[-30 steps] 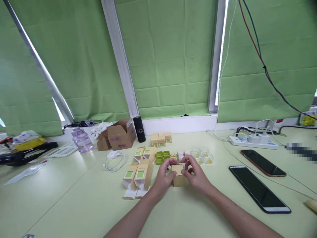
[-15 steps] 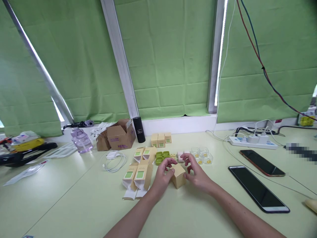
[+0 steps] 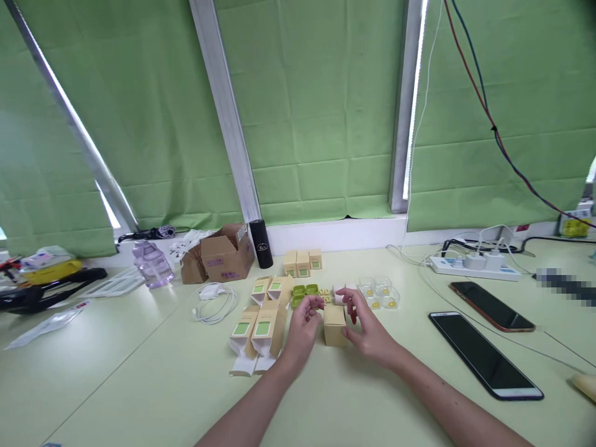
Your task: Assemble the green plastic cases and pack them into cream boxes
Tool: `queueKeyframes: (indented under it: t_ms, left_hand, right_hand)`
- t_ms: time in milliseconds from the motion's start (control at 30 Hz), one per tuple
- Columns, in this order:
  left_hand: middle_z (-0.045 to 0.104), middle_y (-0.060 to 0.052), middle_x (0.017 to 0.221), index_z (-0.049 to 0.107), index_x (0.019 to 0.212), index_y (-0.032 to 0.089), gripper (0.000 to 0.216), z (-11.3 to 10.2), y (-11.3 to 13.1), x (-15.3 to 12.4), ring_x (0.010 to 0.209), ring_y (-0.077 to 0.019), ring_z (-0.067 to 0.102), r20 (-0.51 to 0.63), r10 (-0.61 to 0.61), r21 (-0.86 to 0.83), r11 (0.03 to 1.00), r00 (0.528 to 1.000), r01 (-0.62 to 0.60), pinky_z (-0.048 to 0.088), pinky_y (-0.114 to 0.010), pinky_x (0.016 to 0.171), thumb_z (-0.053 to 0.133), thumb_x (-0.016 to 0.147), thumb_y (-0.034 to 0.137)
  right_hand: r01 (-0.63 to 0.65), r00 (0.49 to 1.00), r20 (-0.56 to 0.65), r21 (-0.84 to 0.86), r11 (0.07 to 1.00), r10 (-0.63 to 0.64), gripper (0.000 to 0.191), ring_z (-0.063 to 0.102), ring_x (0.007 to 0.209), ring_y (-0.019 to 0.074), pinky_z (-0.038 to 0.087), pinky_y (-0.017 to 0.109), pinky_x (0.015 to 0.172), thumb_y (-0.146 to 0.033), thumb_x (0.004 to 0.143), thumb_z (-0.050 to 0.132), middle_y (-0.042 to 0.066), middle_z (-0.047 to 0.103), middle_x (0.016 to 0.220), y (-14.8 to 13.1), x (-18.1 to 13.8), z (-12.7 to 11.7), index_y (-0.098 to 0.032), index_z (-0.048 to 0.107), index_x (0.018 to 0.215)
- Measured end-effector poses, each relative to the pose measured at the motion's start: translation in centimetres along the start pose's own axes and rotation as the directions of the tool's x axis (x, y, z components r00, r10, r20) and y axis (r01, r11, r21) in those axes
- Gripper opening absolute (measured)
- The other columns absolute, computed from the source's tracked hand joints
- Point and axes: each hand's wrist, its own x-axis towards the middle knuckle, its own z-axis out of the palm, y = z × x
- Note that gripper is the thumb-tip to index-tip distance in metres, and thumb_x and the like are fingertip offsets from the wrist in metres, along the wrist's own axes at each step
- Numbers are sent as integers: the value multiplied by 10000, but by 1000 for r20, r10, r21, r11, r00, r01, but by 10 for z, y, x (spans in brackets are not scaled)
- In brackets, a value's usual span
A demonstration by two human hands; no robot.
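A small closed tan box (image 3: 334, 326) stands upright on the pale green table (image 3: 139, 372) between my hands. My right hand (image 3: 370, 332) curls around its right side, thumb low against it and fingers above its top edge. My left hand (image 3: 300, 332) hovers just left of the box with fingers spread, a small gap between them. Unfolded tan cartons with green windows (image 3: 263, 329) lie left of that hand. Behind the box are green trays (image 3: 305, 293) and clear cases with yellow pieces (image 3: 382, 292).
Three closed tan boxes (image 3: 302, 262) stand near the wall. Two phones (image 3: 484, 354) (image 3: 491, 306) and a power strip (image 3: 475, 267) lie to the right. A cardboard box (image 3: 223, 254), black cylinder (image 3: 261, 243), purple bottle (image 3: 153, 264) and white cable (image 3: 214, 301) sit to the left.
The tan box was tilted between both hands, then set upright and slightly farther away. My left hand has let go and opened; my right hand stays on it.
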Motion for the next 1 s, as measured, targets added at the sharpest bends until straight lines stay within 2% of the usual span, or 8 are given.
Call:
queueKeyframes:
  t_ms: [167, 333, 533, 700, 767, 867, 933, 1000]
  left_hand:
    - [663, -70, 998, 644, 1017, 201, 242, -1, -4, 1, 977, -231, 613, -52, 1, 29, 1000, 999, 1, 450, -326, 826, 557, 791, 182]
    - [674, -44, 841, 624, 1015, 197, 222, -2, 1, 0, 815, -203, 608, -50, -12, 45, 999, 999, 14, 418, -307, 735, 555, 804, 200]
    - [677, -32, 781, 611, 981, 204, 127, -2, 9, -2, 802, -219, 642, -104, 34, 123, 992, 994, -21, 444, -335, 773, 551, 895, 275]
    - [692, -59, 935, 626, 992, 234, 110, -2, 12, -6, 917, -255, 638, -117, 184, 367, 921, 976, -130, 465, -396, 868, 562, 905, 253]
    - [693, -86, 1079, 638, 1047, 245, 164, -1, 16, -9, 1059, -291, 613, -78, 258, 483, 855, 963, -190, 450, -445, 961, 575, 896, 233]
    - [601, -117, 1384, 605, 1262, 263, 379, 5, 23, -13, 1330, -346, 477, 82, 319, 599, 741, 944, -302, 334, -531, 1130, 598, 886, 218]
    - [518, -119, 1503, 534, 1399, 278, 543, 9, 27, -15, 1419, -373, 386, 198, 288, 629, 696, 937, -346, 247, -576, 1183, 621, 867, 213]
    - [483, -128, 1539, 474, 1470, 281, 662, 13, 31, -15, 1445, -396, 347, 273, 234, 635, 685, 933, -358, 200, -602, 1196, 643, 834, 201]
  right_hand:
    - [-47, 990, -135, -32, 998, 42, 523, 515, 844, 196, 485, 333, 731, -129, 801, 520, 46, 495, 1092, 13, 5, 4, -270, 469, 1302]
    - [-120, 972, -213, -103, 987, 96, 408, 544, 777, 190, 470, 320, 685, -166, 836, 493, 27, 530, 1017, 25, 8, 5, -264, 502, 1231]
    - [-251, 964, -136, -203, 947, 226, 345, 576, 705, 194, 403, 300, 663, -134, 825, 472, -22, 594, 825, 38, 8, 2, -255, 493, 1148]
    - [-264, 964, -100, -206, 942, 248, 351, 595, 732, 194, 390, 287, 675, -86, 778, 475, -27, 611, 775, 41, 9, 0, -244, 503, 1091]
    - [-258, 966, -90, -212, 943, 244, 350, 595, 734, 194, 389, 286, 675, -78, 768, 481, -26, 614, 769, 41, 9, 0, -242, 506, 1077]
    - [-254, 967, -67, -221, 942, 245, 355, 591, 726, 194, 385, 284, 669, -71, 769, 481, -27, 611, 760, 40, 10, 0, -238, 508, 1080]
    - [-255, 967, -63, -221, 941, 247, 361, 587, 719, 193, 381, 282, 663, -65, 770, 478, -31, 603, 754, 40, 10, -1, -239, 507, 1086]
    - [-255, 967, -68, -219, 942, 246, 369, 587, 718, 191, 378, 279, 663, -56, 766, 476, -36, 595, 745, 39, 10, -1, -238, 504, 1085]
